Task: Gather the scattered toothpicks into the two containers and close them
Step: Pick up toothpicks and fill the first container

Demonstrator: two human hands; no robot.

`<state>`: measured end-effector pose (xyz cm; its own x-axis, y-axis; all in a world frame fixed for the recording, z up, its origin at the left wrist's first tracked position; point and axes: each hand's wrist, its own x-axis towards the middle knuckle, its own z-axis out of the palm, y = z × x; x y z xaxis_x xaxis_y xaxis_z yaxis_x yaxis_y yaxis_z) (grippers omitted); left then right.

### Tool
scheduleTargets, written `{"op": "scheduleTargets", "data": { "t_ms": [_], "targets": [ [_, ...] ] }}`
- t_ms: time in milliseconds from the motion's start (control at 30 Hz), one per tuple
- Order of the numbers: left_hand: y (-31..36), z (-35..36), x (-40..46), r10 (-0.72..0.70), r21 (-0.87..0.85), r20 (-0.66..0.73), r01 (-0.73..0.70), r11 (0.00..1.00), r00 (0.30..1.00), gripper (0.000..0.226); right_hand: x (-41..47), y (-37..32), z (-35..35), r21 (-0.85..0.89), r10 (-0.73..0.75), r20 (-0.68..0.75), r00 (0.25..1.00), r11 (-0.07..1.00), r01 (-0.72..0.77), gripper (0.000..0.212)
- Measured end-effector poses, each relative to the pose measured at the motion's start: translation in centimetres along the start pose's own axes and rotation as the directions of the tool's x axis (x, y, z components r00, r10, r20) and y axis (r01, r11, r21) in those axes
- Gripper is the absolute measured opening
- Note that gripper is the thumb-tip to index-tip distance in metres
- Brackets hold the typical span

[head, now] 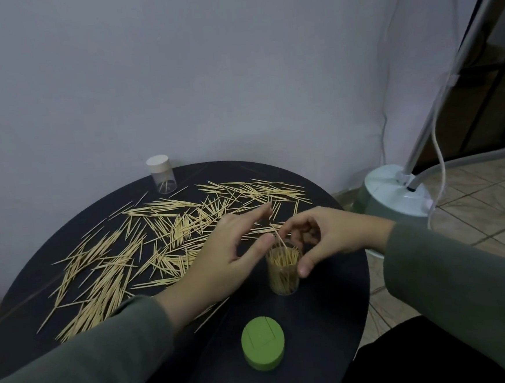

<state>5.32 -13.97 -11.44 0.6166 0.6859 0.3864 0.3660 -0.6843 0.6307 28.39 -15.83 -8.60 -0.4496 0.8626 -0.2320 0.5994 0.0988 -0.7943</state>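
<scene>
Nearest us the round green plastic lid (263, 344) lay off its clear toothpick-filled container (283, 270), which stood upright between our hands. Our right hand (324, 238) pinched one toothpick (279, 238) over its mouth — thumb against the wall. Our left hand (220, 262) hovered spread. The scattered wooden toothpicks (146, 245) lay beyond, leftward; the white-capped container (161, 174) stood farthest, its contents hard to make out.

Scattered toothpicks (146, 245) cover the round table's left and far areas. Open clear container (283, 272) stands upright, nearly full of toothpicks. Its green lid (263, 343) lies nearby. Second container (161, 174), white-capped, stands at the far edge
</scene>
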Motion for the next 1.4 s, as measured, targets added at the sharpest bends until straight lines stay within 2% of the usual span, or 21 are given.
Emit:
{"op": "scheduleTargets", "data": {
  "t_ms": [100,200,300,400,500,600,700,933,1100,1200,1333,1400],
  "targets": [
    [0.3,0.3,-0.1,-0.002,0.011,0.049,0.001,1.000,0.999,0.056,-0.1,-0.2,0.2,-0.079,0.035,0.021,0.999,0.996,-0.033,0.056],
    [0.6,0.5,-0.5,0.172,0.149,0.101,-0.185,0.971,0.980,0.048,-0.3,-0.7,0.4,-0.116,0.026,0.024,0.999,0.993,-0.023,0.047],
    [0.6,0.7,-0.6,0.362,0.363,0.194,-0.410,0.837,0.912,0.051,-0.1,-0.7,0.6,-0.165,-0.018,-0.007,1.000,0.986,0.016,0.045],
    [0.3,0.6,-0.2,0.428,0.440,0.268,-0.505,0.742,0.863,0.052,0.0,-0.5,0.5,-0.163,-0.030,-0.006,1.000,0.986,0.029,0.048],
    [-0.7,-0.2,-0.1,0.433,0.491,0.292,-0.522,0.697,0.853,0.053,-0.1,-0.5,0.4,-0.131,0.002,0.012,1.000,0.991,0.000,0.042],
    [-1.5,-1.0,-0.2,0.423,0.515,0.264,-0.498,0.698,0.867,0.052,0.0,-0.3,0.4,-0.124,0.019,0.014,1.000,0.992,-0.017,0.059],
    [-1.6,-1.5,-0.2,0.401,0.519,0.226,-0.458,0.722,0.888,0.050,0.1,-0.4,0.3,-0.132,0.040,0.029,0.999,0.991,-0.035,0.062],
    [-0.2,-1.0,-0.3,0.452,0.529,0.309,-0.546,0.650,0.837,0.052,0.1,-0.5,0.4,-0.119,0.015,0.025,1.000,0.993,-0.012,0.062],
    [0.3,-0.4,-0.3,0.370,0.514,0.227,-0.434,0.740,0.901,0.056,-0.1,-0.4,0.2,-0.115,0.029,0.021,0.999,0.993,-0.026,0.050],
    [-0.1,-0.3,-0.5,0.385,0.508,0.280,-0.476,0.718,0.879,0.056,0.0,-0.4,0.4,-0.098,0.015,0.038,0.999,0.995,-0.012,0.055],
    [-0.2,-0.3,-0.4,0.381,0.461,0.231,-0.445,0.768,0.895,0.054,0.0,-0.3,0.2,-0.096,0.025,0.043,0.999,0.995,-0.021,0.053],
    [-0.2,-0.4,-0.3,0.414,0.460,0.246,-0.482,0.746,0.876,0.052,0.1,-0.4,0.2,-0.075,0.018,0.062,0.998,0.997,-0.013,0.055]
  ]
}}
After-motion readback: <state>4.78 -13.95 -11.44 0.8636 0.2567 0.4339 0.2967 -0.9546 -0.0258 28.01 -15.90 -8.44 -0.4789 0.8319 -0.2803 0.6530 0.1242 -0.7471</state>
